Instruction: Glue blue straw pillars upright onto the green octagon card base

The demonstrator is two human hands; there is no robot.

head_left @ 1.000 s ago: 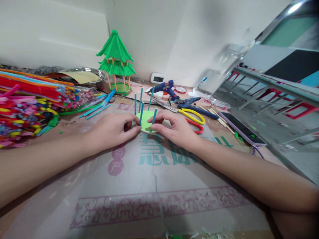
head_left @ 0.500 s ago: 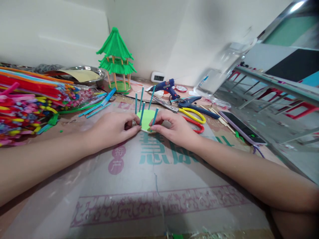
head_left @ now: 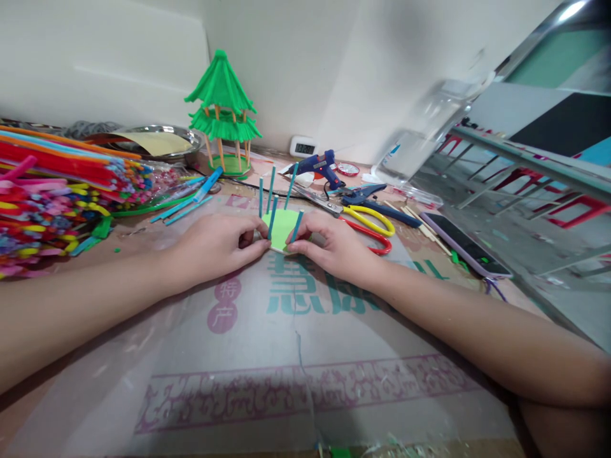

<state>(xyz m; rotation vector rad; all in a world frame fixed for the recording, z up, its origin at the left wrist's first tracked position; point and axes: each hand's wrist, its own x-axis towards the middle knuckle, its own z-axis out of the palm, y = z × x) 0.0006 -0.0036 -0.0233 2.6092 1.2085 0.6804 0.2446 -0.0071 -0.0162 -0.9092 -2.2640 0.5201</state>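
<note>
A light green base (head_left: 282,228) lies flat on the printed sheet, with several blue sticks standing up around its edge. My right hand (head_left: 329,245) pinches the foot of the front right blue stick (head_left: 296,227), which leans slightly to the right. At the base's left edge, the thumb and forefinger of my left hand (head_left: 224,245) are closed on the rim, close by the foot of the front left stick (head_left: 272,218). My fingertips partly hide the rim on both sides. Behind stands a green pagoda model (head_left: 222,117) with tan posts.
Bundles of pipe cleaners (head_left: 62,203) fill the left side, near a metal bowl (head_left: 184,143). Behind and right of my hands lie a glue gun (head_left: 317,166), scissors (head_left: 370,219), blue-handled pliers (head_left: 377,200) and a phone (head_left: 465,245). A small digital clock (head_left: 303,147) stands by the wall.
</note>
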